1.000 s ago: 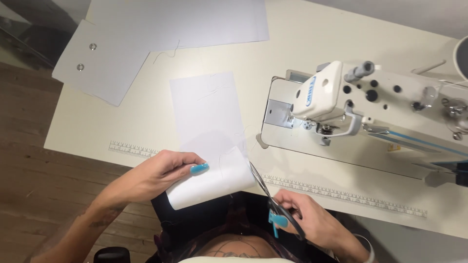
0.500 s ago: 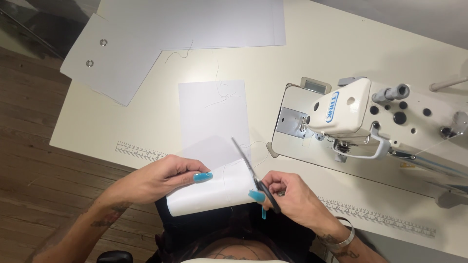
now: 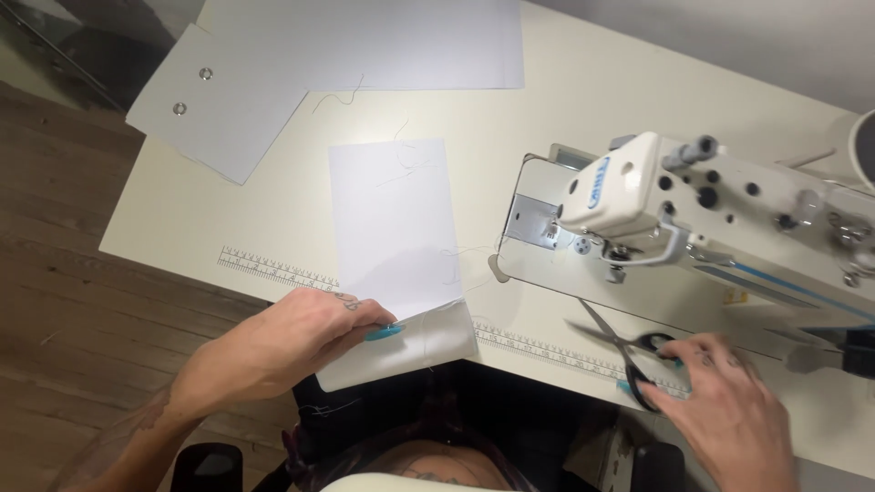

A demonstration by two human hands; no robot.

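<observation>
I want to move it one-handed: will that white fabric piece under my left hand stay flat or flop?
Likely floppy: the white fabric piece bends over the table edge under the left hand. Probably light, and loose threads may snag.

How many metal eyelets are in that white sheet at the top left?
2: both sit near the left corner of the white sheet, one eyelet above, the other eyelet just below-left. More may be hidden under overlapping sheets.

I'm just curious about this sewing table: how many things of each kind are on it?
White fabric pieces: 3
Scissors: 1, under the right hand
Sewing machine: 1
Total: 5
The left hand holds the nearest fabric piece.
</observation>
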